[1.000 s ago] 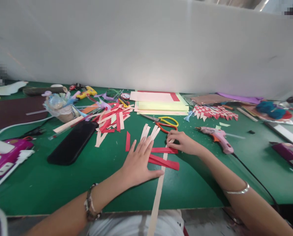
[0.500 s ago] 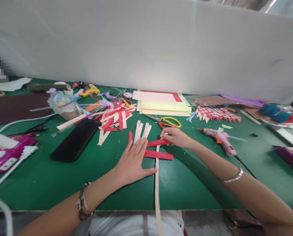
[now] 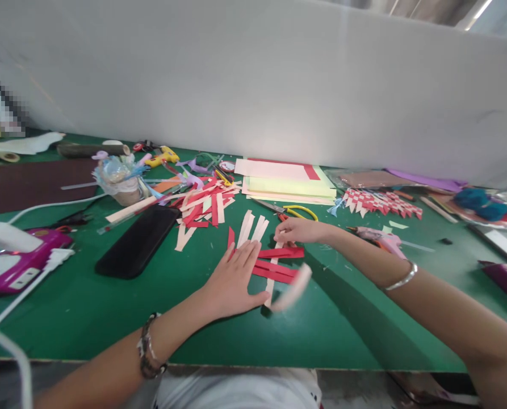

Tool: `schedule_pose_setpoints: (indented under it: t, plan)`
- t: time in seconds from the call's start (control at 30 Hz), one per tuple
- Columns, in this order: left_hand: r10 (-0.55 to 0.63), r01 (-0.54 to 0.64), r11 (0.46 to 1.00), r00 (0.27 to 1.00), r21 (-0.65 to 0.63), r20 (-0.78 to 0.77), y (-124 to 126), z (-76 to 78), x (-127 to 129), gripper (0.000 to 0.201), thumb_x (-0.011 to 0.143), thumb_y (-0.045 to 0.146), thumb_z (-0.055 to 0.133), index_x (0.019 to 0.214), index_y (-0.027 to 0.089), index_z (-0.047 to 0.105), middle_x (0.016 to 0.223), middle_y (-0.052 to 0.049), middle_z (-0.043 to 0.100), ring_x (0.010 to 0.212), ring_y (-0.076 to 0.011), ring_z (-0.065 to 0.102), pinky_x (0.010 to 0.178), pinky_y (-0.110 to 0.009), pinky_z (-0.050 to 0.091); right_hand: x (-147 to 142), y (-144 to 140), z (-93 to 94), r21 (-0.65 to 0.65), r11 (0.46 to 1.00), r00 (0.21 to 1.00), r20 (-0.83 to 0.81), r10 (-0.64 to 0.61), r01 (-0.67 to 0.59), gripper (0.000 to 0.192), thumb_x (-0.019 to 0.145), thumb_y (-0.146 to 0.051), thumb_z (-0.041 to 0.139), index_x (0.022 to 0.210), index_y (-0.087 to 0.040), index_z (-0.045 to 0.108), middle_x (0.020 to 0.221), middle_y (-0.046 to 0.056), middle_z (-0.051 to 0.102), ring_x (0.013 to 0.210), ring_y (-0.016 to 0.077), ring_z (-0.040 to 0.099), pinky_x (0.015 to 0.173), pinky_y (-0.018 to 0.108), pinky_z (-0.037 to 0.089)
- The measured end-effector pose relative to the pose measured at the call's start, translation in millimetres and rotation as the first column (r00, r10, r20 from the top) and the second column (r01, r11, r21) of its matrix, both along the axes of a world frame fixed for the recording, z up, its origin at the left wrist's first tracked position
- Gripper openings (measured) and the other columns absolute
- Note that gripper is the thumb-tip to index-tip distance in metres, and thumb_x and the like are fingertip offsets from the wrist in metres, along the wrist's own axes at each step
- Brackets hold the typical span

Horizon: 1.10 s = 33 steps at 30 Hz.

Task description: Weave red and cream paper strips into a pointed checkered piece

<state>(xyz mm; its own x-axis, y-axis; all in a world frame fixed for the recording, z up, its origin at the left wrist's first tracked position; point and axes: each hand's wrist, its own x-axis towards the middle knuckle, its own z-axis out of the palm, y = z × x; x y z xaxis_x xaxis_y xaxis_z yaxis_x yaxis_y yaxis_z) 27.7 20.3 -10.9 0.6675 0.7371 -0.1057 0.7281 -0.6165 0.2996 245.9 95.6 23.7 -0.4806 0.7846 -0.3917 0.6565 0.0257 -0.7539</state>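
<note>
My left hand (image 3: pixel 236 278) lies flat, fingers stretched out, over the crossing of several paper strips. Cream paper strips (image 3: pixel 253 227) poke out beyond its fingertips, beside a short red end. Red paper strips (image 3: pixel 279 271) reach out to its right. My right hand (image 3: pixel 298 230) pinches the far end of a long cream paper strip (image 3: pixel 272 284) that runs across the red ones. The near end of this strip is curled up and smeared by motion. Scissors (image 3: pixel 300 213) with yellow and orange handles lie just past my right hand.
A black phone (image 3: pixel 138 241) and a heap of red and cream strips (image 3: pixel 206 204) lie left. Paper sheets (image 3: pixel 287 184) are stacked at the back. Right are a woven red-and-white piece (image 3: pixel 381 201) and a pink glue gun (image 3: pixel 383 238). A purple power strip (image 3: pixel 27 255) sits far left.
My right hand has drawn the long cream strip away from me, and its tail has come up off my lap onto the table. My left hand stays pressed on the strips.
</note>
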Motion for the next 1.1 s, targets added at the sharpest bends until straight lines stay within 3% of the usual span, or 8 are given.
schedule_pose_setpoints:
  t: [0.13, 0.33, 0.77, 0.87, 0.97, 1.1]
  plan:
    - [-0.029, 0.027, 0.999, 0.998, 0.033, 0.051, 3.4, -4.5, -3.8, 0.09, 0.075, 0.055, 0.046, 0.142, 0.009, 0.008, 0.148, -0.014, 0.015, 0.136, -0.0297, 0.014, 0.109, -0.05, 0.003, -2.0, 10.8, 3.8, -0.035, 0.999, 1.0, 0.007, 0.031, -0.03, 0.018, 0.072, -0.027, 0.058, 0.057, -0.016, 0.056, 0.052, -0.001, 0.06, 0.045, 0.008, 0.05, 0.048, 0.021, 0.039]
    - [0.01, -0.01, 1.0, 1.0, 0.005, 0.028, 5.2, -2.4, -4.7, 0.093, 0.075, 0.064, 0.043, 0.142, 0.009, 0.011, 0.149, -0.014, 0.012, 0.136, -0.0303, 0.01, 0.109, -0.051, 0.005, -12.7, 7.8, -5.7, 0.0, 0.996, 0.995, -0.048, -0.086, 0.087, 0.018, 0.08, -0.025, 0.048, 0.065, -0.017, 0.051, 0.053, -0.001, 0.06, 0.045, 0.0072, 0.051, 0.048, 0.02, 0.041]
    - [0.047, -0.043, 0.996, 0.998, -0.082, 0.043, 3.9, 3.6, -5.1, 0.1, 0.07, 0.058, 0.055, 0.143, 0.011, 0.005, 0.15, -0.013, 0.007, 0.136, -0.0284, 0.011, 0.107, -0.041, 0.024, -22.9, 13.2, -15.0, 0.14, 0.973, 0.979, -0.123, -0.164, 0.181, 0.018, 0.082, -0.026, 0.047, 0.066, -0.018, 0.048, 0.05, -0.004, 0.056, 0.042, 0.0063, 0.048, 0.045, 0.019, 0.038]
    - [0.033, -0.031, 0.999, 0.997, -0.033, 0.063, 8.7, 6.7, -9.2, 0.1, 0.071, 0.063, 0.052, 0.143, 0.011, 0.005, 0.15, -0.013, 0.008, 0.137, -0.0277, 0.01, 0.109, -0.042, 0.018, -24.8, 14.6, -15.2, 0.155, 0.977, 0.985, -0.114, -0.129, 0.146, 0.018, 0.082, -0.028, 0.048, 0.068, -0.018, 0.05, 0.05, -0.004, 0.056, 0.042, 0.007, 0.049, 0.045, 0.02, 0.038]
    - [0.049, -0.055, 0.996, 0.996, 0.073, 0.076, 18.4, 15.5, -20.6, 0.088, 0.079, 0.062, 0.042, 0.143, 0.014, 0.007, 0.15, -0.011, 0.011, 0.137, -0.0269, 0.009, 0.111, -0.047, 0.009, -24.2, 18.7, -16.4, 0.183, 0.977, 0.99, -0.108, -0.095, 0.114, 0.017, 0.08, -0.031, 0.05, 0.071, -0.017, 0.053, 0.05, -0.004, 0.055, 0.042, 0.0071, 0.047, 0.045, 0.02, 0.037]
    - [-0.063, 0.053, 0.986, 0.996, 0.158, 0.056, 34.0, 23.4, -43.9, 0.073, 0.083, 0.058, 0.041, 0.142, 0.021, 0.019, 0.149, -0.006, 0.016, 0.136, -0.0274, 0.014, 0.11, -0.045, 0.012, -22.4, 26.3, -20.5, 0.229, 0.969, 0.99, -0.125, -0.069, 0.096, 0.016, 0.077, -0.033, 0.054, 0.075, -0.017, 0.055, 0.061, -0.001, 0.059, 0.05, 0.0081, 0.051, 0.047, 0.02, 0.039]
